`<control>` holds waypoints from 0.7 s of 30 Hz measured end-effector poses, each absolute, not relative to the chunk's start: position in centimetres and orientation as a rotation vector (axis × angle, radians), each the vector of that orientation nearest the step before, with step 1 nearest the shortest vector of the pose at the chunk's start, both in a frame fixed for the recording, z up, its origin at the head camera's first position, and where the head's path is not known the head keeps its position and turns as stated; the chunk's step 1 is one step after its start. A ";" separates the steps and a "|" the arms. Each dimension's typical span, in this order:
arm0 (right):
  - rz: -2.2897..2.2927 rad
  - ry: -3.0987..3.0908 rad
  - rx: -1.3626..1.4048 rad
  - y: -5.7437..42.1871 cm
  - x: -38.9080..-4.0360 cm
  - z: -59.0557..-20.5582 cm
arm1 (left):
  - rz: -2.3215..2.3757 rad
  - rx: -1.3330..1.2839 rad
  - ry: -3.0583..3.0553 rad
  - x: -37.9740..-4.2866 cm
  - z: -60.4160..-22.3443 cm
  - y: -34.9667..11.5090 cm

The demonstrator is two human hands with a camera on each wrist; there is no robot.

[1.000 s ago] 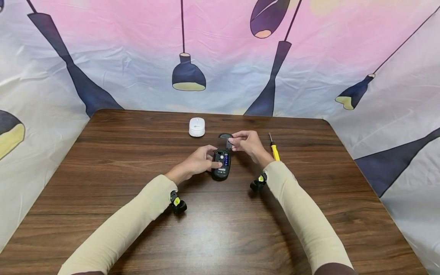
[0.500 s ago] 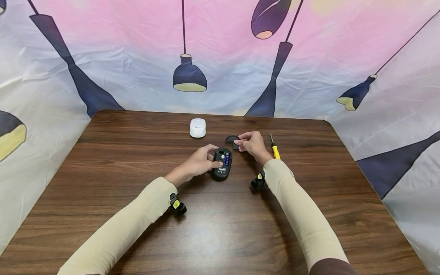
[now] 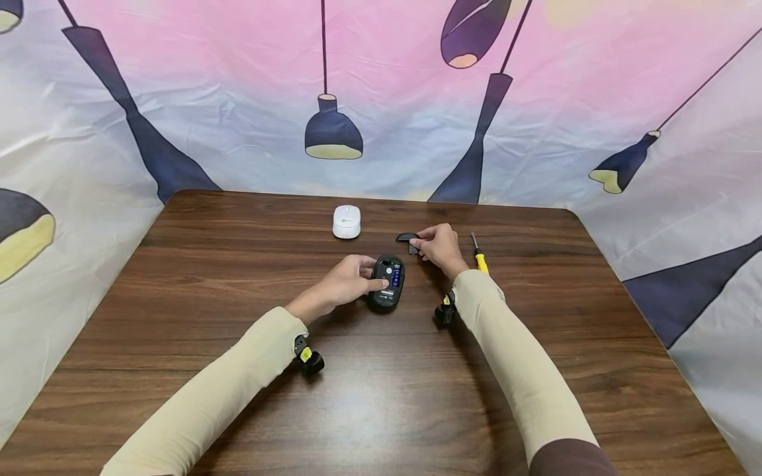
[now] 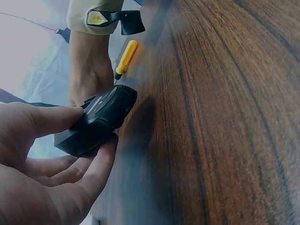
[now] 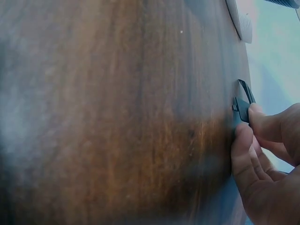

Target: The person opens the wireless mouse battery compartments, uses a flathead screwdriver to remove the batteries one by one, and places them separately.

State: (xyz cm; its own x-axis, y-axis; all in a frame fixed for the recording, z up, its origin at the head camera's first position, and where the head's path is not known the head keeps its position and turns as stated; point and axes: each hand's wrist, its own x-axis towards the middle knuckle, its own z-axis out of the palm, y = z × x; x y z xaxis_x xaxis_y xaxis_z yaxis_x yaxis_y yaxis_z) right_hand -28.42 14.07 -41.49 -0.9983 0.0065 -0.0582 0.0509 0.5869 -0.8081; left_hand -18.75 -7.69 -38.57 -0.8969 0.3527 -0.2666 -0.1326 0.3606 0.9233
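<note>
In the head view my left hand (image 3: 345, 281) grips a black computer mouse (image 3: 389, 301), its underside with labels and an open battery slot facing up. The thumb presses on that underside, while the left wrist view shows the fingers bent beneath the mouse (image 4: 101, 119), above the table. Farther back and to the right, my right hand (image 3: 442, 248) pinches a black battery cover (image 3: 407, 237), which has a curved end and a short flat tab. In the right wrist view the cover (image 5: 243, 110) is close over the tabletop, between thumb and forefinger.
A white mouse (image 3: 347, 222) sits near the back edge of the wooden table (image 3: 238, 251). To the right of my right hand lies a yellow-handled screwdriver (image 3: 481, 262). A printed cloth (image 3: 250, 119) hangs behind the table.
My right hand has drawn the battery cover away from the mouse to the right and brought it down near the table. My left hand keeps its hold on the mouse, almost in place.
</note>
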 end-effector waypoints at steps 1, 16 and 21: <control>-1.383 2.765 0.052 14.1 -28.5 -41.5 | 1.548 0.192 2.209 -18.8 -38.6 -7.7; -1.264 2.830 -0.008 14.0 -29.1 -41.7 | 1.564 0.135 2.204 -19.0 -38.7 -7.8; -1.263 2.831 0.030 13.9 -29.1 -41.8 | 1.564 0.126 2.198 -19.0 -38.7 -7.9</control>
State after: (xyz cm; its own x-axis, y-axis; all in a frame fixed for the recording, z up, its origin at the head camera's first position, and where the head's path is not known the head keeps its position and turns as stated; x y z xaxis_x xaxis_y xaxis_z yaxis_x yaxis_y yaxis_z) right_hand -29.11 13.87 -41.79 -0.9989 0.0007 -0.0460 0.0347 0.6680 -0.7433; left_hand -18.99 -7.88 -38.73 -0.8999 0.3197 -0.2965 -0.1753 0.3573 0.9174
